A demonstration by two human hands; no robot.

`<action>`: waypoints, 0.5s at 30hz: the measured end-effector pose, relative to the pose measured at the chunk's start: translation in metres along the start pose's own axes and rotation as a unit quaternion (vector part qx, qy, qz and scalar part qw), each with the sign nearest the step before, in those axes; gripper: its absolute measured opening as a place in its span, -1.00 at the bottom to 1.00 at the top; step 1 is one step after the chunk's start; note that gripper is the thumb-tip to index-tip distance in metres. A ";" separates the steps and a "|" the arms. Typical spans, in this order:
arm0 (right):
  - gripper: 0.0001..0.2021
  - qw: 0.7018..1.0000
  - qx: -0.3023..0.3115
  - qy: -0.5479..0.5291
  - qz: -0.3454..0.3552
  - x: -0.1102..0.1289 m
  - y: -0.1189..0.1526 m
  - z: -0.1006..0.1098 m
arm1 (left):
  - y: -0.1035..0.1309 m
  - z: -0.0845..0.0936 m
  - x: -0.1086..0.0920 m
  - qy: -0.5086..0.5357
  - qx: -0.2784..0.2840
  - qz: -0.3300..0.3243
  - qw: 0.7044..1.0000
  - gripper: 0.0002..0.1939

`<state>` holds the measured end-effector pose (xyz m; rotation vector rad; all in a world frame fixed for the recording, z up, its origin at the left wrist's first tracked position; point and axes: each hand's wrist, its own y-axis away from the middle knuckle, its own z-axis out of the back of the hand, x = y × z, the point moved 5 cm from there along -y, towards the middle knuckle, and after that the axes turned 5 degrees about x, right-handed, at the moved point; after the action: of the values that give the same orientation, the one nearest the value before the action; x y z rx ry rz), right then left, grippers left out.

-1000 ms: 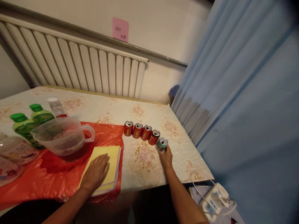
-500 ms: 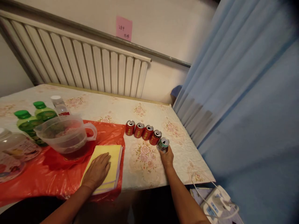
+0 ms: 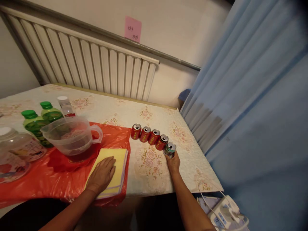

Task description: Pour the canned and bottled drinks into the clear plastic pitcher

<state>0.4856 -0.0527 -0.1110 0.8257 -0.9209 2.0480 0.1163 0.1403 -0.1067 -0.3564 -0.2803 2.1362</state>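
Note:
My left hand (image 3: 102, 173) lies flat on a folded yellow cloth (image 3: 117, 163), fingers stretched out, holding nothing. The cloth rests on a red plastic sheet (image 3: 115, 133). My right hand (image 3: 173, 163) is wrapped round a green can (image 3: 169, 148) at the near right end of a slanting row of cans. Several red cans stand upright in that row, from the far left one (image 3: 136, 131) to the one beside the green can (image 3: 161, 142). All stand close together on the flowered tablecloth (image 3: 144, 176).
A clear measuring jug (image 3: 69, 138) stands at the left, with green-capped bottles (image 3: 35, 125), a white-capped bottle (image 3: 66, 106) and large clear jars (image 3: 24, 147) around it. A blue curtain (image 3: 235, 96) hangs at the right; a power strip (image 3: 223, 213) lies below the table edge.
The view has shifted slightly, so everything sits a little further right. Both hands keep their places on the cloth and the green can.

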 end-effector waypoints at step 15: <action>-0.45 1.000 0.005 0.014 -0.011 -0.005 0.002 -0.002 | 0.001 0.004 -0.003 0.029 -0.002 0.018 0.999 -0.66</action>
<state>0.4861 -0.0537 -0.1162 0.8062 -0.8835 2.0422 0.1154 0.1372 -0.1026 -0.4274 -0.2479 2.1567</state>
